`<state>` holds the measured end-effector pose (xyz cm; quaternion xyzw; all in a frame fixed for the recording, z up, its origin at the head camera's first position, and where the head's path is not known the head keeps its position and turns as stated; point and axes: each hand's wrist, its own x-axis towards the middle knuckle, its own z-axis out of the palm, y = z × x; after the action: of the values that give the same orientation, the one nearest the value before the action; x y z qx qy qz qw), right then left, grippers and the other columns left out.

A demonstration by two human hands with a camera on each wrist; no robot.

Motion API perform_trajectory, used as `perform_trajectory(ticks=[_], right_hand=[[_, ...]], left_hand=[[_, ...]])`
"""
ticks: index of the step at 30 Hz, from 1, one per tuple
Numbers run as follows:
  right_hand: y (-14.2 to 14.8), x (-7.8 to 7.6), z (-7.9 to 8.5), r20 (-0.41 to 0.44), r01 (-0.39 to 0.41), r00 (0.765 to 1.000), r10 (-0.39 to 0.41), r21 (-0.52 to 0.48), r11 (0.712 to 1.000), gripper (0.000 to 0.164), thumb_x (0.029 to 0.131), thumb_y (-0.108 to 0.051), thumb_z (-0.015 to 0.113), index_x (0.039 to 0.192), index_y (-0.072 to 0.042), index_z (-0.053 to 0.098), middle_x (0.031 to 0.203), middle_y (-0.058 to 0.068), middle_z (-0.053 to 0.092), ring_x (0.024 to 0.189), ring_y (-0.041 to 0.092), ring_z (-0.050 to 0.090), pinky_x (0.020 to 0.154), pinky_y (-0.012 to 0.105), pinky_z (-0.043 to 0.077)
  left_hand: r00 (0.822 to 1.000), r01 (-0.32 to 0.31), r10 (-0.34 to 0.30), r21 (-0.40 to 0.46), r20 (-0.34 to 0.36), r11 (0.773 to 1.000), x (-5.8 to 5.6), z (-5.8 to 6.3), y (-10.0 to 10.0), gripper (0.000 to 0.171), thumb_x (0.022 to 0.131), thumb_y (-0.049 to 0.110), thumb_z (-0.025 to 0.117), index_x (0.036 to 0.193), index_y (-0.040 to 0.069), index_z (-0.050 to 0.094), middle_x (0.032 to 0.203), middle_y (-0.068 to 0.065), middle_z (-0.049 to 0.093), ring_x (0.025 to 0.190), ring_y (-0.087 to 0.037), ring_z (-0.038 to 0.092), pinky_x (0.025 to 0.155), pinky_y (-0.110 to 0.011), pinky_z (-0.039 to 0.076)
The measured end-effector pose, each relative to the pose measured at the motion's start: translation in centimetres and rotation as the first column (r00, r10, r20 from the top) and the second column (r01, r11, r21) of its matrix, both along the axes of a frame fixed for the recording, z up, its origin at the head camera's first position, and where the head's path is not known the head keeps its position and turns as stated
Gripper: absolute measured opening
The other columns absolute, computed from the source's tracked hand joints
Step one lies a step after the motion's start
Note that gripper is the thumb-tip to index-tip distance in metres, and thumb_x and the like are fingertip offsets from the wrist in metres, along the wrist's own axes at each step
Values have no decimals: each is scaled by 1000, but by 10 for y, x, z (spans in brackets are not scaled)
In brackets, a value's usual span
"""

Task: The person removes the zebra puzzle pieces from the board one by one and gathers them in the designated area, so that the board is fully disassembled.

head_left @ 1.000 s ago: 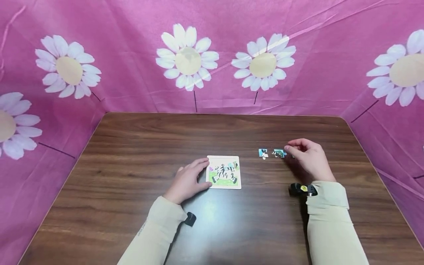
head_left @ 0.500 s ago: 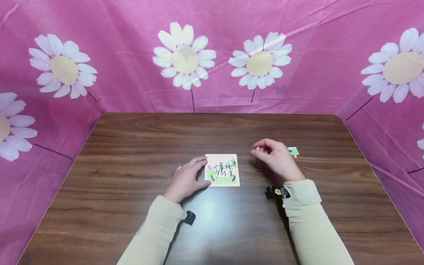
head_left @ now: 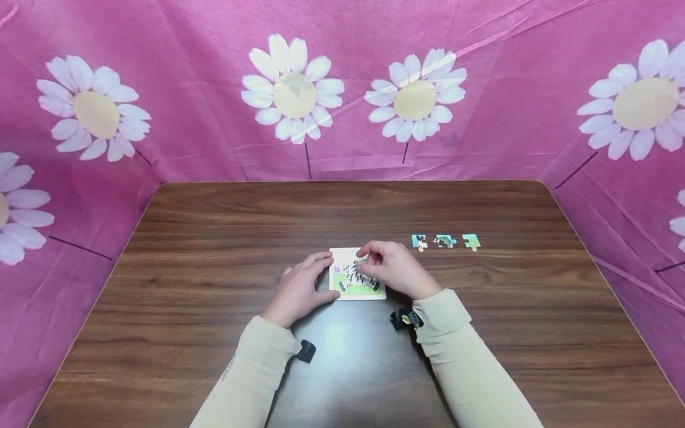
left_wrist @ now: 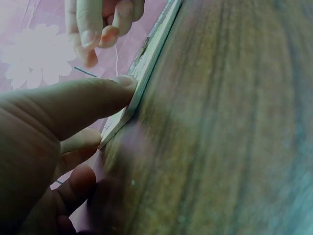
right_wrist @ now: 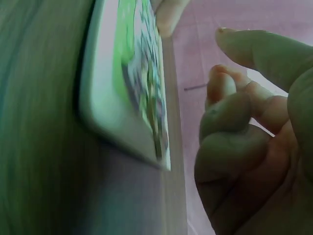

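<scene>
The zebra jigsaw puzzle [head_left: 360, 290], in a pale square frame tray, lies mid-table in the head view. My left hand [head_left: 299, 289] holds the tray's left side, thumb at the near corner and fingers farther up. In the left wrist view the thumb tip [left_wrist: 126, 82] sits against the frame edge [left_wrist: 146, 73]. My right hand [head_left: 398, 268] is over the puzzle's upper right part and hides some of it. The right wrist view shows its thumb and index finger apart, the other fingers loosely curled, and no piece between them.
Three loose pieces lie in a row to the right: a blue and black-white piece [head_left: 418, 240], a dark green and blue piece [head_left: 445, 241], and a light green piece [head_left: 471, 241]. A pink flowered cloth [head_left: 353, 160] stands behind the wooden table [head_left: 225, 220].
My right hand has moved left from the loose pieces to over the puzzle, uncovering all three pieces. My left hand stays at the tray's left side.
</scene>
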<state>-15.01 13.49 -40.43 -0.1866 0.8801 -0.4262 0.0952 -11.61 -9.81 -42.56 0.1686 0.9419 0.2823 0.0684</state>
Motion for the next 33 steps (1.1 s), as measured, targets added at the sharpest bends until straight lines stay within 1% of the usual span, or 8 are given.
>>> perform_trajectory(ticks=[5,7,11,17,22,29,31,33], right_hand=[[-18,3,0,43,-36,999,33,63,997,26,84,-19,77,107,-6,72,71,-6,59,63,10,53,60,28,44],[-23,5,-4,45,-58,998,54,91,994,29,83,-19,77,108,-6,71,71,-6,58,62,8,52,60,27,44],[-30,9,-11,27,-75,997,72,127,989,33,81,-18,77,109,-4,70,71,-8,57,62,6,51,64,26,44],[-32,13,-14,-2,-54,998,55,167,985,31,80,-15,75,109,-3,70,68,-8,54,61,5,49,64,26,44],[-32,13,-15,-25,-45,998,50,167,985,27,79,-11,75,104,-5,71,66,-9,53,59,4,47,62,25,42],[-31,11,-15,-22,-41,999,44,124,991,26,79,-10,77,101,-10,66,67,-9,52,58,6,47,59,26,40],[-31,10,-16,-30,-39,999,43,111,993,26,78,-8,78,100,-11,64,69,-7,52,61,8,48,60,27,40],[-31,9,-16,-45,-34,998,39,110,993,27,78,-9,80,100,-14,65,75,-5,53,67,10,49,64,28,41]], left_hand=[[1000,-5,5,4,2,1000,0,0,-1,72,80,38,83,142,10,58,149,1,51,134,-25,50,91,-47,40],[1000,-4,4,7,-4,1000,1,0,-1,72,80,37,83,141,9,58,149,1,51,134,-25,51,91,-48,40],[1000,3,-3,13,-21,1000,4,-1,-1,67,82,36,81,140,9,59,148,0,52,131,-27,53,89,-49,41],[999,15,-14,18,-44,1000,7,-3,-1,59,86,31,77,138,8,60,147,-1,53,129,-29,55,89,-50,42],[999,14,-13,23,-48,1000,7,-3,-1,60,85,31,78,138,8,61,146,-1,54,127,-29,56,88,-49,42],[999,7,-6,20,-52,1000,6,-1,-1,61,84,31,79,137,8,61,146,-1,54,128,-28,56,87,-49,42],[999,6,-5,19,-53,1000,5,0,0,61,84,30,79,137,8,61,146,-1,54,127,-28,56,88,-49,42],[999,8,-7,22,-54,1000,4,2,0,61,84,30,79,138,8,60,146,-1,54,127,-29,56,89,-50,42]])
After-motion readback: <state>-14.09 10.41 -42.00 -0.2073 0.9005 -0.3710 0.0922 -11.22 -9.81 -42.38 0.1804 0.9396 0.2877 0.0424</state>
